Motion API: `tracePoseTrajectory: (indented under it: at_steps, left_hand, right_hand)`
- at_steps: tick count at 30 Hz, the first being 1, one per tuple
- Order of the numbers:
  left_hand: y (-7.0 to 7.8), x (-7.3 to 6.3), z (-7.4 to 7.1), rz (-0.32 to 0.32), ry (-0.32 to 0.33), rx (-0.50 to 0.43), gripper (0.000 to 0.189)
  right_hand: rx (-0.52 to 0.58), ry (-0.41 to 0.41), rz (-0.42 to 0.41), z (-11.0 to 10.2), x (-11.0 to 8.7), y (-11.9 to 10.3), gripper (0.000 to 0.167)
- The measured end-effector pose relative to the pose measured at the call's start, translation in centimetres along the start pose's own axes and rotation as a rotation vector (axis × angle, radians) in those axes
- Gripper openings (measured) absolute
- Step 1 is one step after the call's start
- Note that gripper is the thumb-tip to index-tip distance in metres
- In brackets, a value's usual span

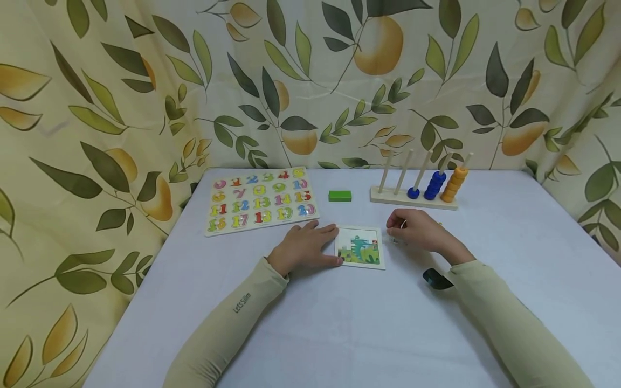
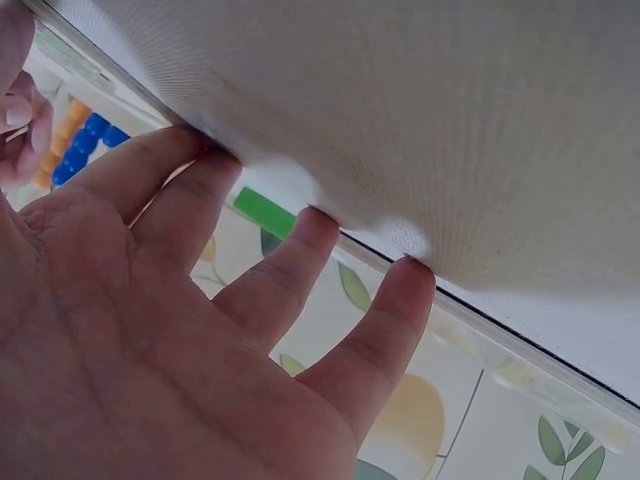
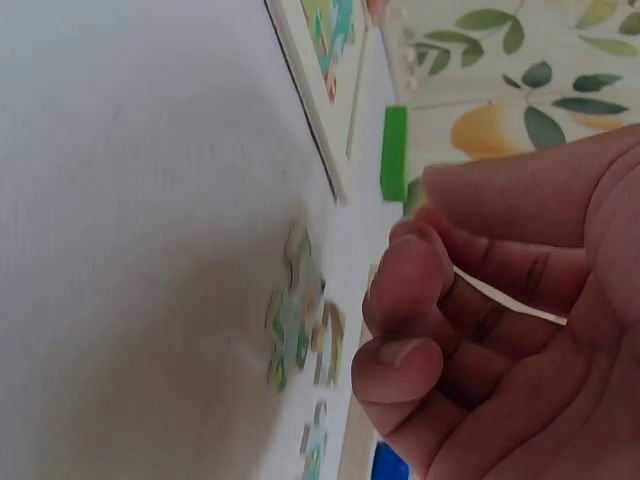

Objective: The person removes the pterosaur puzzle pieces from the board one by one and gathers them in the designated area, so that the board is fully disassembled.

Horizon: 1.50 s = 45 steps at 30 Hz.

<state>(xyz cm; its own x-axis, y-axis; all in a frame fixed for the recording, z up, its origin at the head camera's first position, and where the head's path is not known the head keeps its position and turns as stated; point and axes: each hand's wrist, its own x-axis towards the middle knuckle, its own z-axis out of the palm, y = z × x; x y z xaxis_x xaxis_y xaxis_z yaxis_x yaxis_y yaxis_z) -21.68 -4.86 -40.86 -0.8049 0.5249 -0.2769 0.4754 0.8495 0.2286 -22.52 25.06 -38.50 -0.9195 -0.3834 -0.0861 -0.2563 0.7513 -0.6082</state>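
A small jigsaw puzzle in a white frame [image 1: 360, 265] lies mid-table, showing a blue-green creature above green plants. My left hand [image 1: 308, 245] rests on the table at its left side, fingers spread, with the thumb at the lower left corner and the index finger near the upper one. To the right of the frame, my right hand [image 1: 414, 229] hovers with loosely curled fingers; nothing shows between thumb and fingertips. Below those fingers, loose jigsaw pieces [image 3: 295, 310] lie on the white cloth, mostly hidden by the hand in the head view.
A number puzzle board [image 1: 262, 199] lies at the back left. Behind the frame sits a green block [image 1: 340, 196]. At the back right stands a wooden peg rack [image 1: 412, 197] with blue and orange beads. A black object [image 1: 437, 279] shows beside the right sleeve.
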Motion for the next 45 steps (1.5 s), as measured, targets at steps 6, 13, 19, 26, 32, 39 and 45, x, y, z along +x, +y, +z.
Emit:
tracePoseTrajectory:
  at_steps: [6,13,19,26,32,39,45]
  left_hand:
    - [0.0,0.0,0.2,0.000,0.001,-0.014,0.087]
    - [0.2,0.0,0.2,-0.003,0.007,-0.007,0.087]
    - [0.1,0.0,0.4,0.001,0.008,0.005,0.087]
    - [0.1,-0.1,0.2,0.004,0.010,0.013,0.086]
    - [0.1,0.0,0.3,0.004,0.011,0.009,0.086]
    - [0.0,0.0,0.2,0.005,0.020,0.023,0.086]
    - [-0.1,0.1,0.1,0.007,0.018,0.017,0.086]
  right_hand:
    - [0.013,-0.029,-0.048,1.0,0.7,-0.7,0.012]
    - [0.022,-0.058,-0.068,2.1,1.3,-1.3,0.012]
    - [0.030,-0.089,-0.058,2.9,1.9,-1.8,0.013]
    - [0.036,-0.119,-0.072,3.3,2.2,-2.7,0.017]
    - [-0.001,-0.183,-0.075,3.3,2.6,-3.0,0.029]
    - [-0.014,-0.219,-0.090,3.3,2.8,-3.0,0.032]
    - [-0.025,-0.221,-0.094,3.3,3.0,-3.0,0.030]
